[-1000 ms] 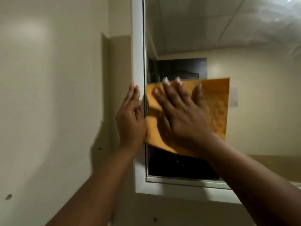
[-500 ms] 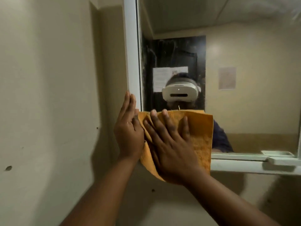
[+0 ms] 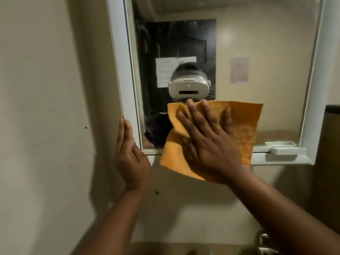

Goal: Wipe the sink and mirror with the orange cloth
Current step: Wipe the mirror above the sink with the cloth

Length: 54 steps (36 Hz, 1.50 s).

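Mirror (image 3: 257,70) bottom hidden by orange cloth (image 3: 244,129); right hand (image 3: 207,142) fingers spread flat.

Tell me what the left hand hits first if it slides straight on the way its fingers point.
Left hand points up along the mirror's white frame; it would probably just ride up that frame, with nothing else visibly in its way.
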{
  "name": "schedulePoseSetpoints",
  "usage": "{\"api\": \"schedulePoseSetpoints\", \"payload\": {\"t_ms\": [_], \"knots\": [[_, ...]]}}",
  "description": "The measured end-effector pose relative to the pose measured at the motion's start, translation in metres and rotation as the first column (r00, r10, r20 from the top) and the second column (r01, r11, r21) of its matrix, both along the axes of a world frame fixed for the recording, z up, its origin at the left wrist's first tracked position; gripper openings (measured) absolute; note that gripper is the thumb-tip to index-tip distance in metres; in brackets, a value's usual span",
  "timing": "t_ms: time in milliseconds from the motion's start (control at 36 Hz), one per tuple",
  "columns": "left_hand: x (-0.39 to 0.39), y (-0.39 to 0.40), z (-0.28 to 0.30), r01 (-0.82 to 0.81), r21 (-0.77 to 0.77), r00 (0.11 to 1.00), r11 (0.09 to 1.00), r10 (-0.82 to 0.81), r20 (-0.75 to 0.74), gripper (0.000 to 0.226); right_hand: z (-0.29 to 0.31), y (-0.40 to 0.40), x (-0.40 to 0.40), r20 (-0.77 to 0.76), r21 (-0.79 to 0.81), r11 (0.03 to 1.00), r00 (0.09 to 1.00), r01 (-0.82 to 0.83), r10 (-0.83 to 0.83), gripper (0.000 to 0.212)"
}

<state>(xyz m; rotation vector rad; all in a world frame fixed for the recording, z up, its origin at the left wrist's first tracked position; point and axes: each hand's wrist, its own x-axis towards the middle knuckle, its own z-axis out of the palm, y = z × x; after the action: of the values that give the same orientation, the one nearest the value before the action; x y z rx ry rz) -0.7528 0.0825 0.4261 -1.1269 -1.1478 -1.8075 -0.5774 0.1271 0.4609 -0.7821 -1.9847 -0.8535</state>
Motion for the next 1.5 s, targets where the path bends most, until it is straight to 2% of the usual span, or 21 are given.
{"api": "schedulePoseSetpoints", "payload": {"t_ms": [222, 417, 556, 694, 750, 806, 944, 1056, 1111, 1222, 1361, 1500], "knots": [[0.006, 0.008, -0.018, -0.107, -0.022, 0.994, 0.994, 0.106, -0.023, 0.049, -0.013, 0.01, 0.055, -0.178, -0.112, 0.985, 0.973, 0.131, -0.15, 0.06], [0.032, 0.018, -0.035, -0.263, -0.16, 0.965, 0.951, 0.262, -0.031, 0.051, -0.024, 0.002, 0.039, -0.258, -0.171, 0.981, 0.956, 0.094, -0.137, 0.062], [0.054, 0.034, -0.042, -0.379, -0.12, 0.918, 0.917, 0.357, -0.171, 0.069, -0.055, -0.005, 0.032, -0.065, -0.144, 0.988, 0.996, 0.055, -0.065, 0.061], [0.074, 0.038, -0.05, -0.321, -0.14, 0.925, 0.937, 0.279, -0.258, 0.081, -0.067, -0.003, 0.048, 0.102, -0.126, 0.99, 0.993, 0.07, -0.057, 0.059], [0.083, 0.04, -0.052, -0.316, -0.151, 0.921, 0.937, 0.265, -0.287, 0.078, -0.061, -0.001, 0.055, 0.142, -0.116, 0.989, 0.987, 0.092, -0.075, 0.059], [0.091, 0.042, -0.051, -0.301, -0.177, 0.92, 0.937, 0.237, -0.312, 0.064, -0.056, 0.001, 0.064, 0.14, -0.128, 0.985, 0.985, 0.118, -0.1, 0.059], [0.11, 0.04, -0.046, -0.284, -0.234, 0.895, 0.93, 0.17, -0.411, 0.061, -0.048, 0.001, 0.088, 0.05, -0.159, 0.973, 0.986, 0.166, -0.16, 0.06], [0.12, 0.041, -0.046, -0.275, -0.278, 0.877, 0.92, 0.121, -0.466, 0.062, -0.043, 0.005, 0.114, -0.149, -0.258, 0.941, 0.953, 0.22, -0.264, 0.061], [0.125, 0.041, -0.047, -0.264, -0.288, 0.872, 0.921, 0.1, -0.479, 0.063, -0.043, 0.006, 0.122, -0.206, -0.308, 0.93, 0.94, 0.202, -0.273, 0.061], [0.138, 0.044, -0.045, -0.26, -0.29, 0.857, 0.921, 0.081, -0.51, 0.062, -0.045, 0.009, 0.123, -0.258, -0.309, 0.94, 0.939, 0.144, -0.229, 0.059], [0.154, 0.047, -0.042, -0.255, -0.304, 0.835, 0.918, 0.051, -0.547, 0.06, -0.044, 0.012, 0.127, -0.479, -0.402, 0.915, 0.855, -0.011, -0.2, 0.063], [0.161, 0.05, -0.039, -0.265, -0.278, 0.799, 0.923, 0.048, -0.6, 0.071, -0.03, 0.019, 0.139, -0.508, -0.384, 0.922, 0.844, -0.045, -0.17, 0.065]]}}
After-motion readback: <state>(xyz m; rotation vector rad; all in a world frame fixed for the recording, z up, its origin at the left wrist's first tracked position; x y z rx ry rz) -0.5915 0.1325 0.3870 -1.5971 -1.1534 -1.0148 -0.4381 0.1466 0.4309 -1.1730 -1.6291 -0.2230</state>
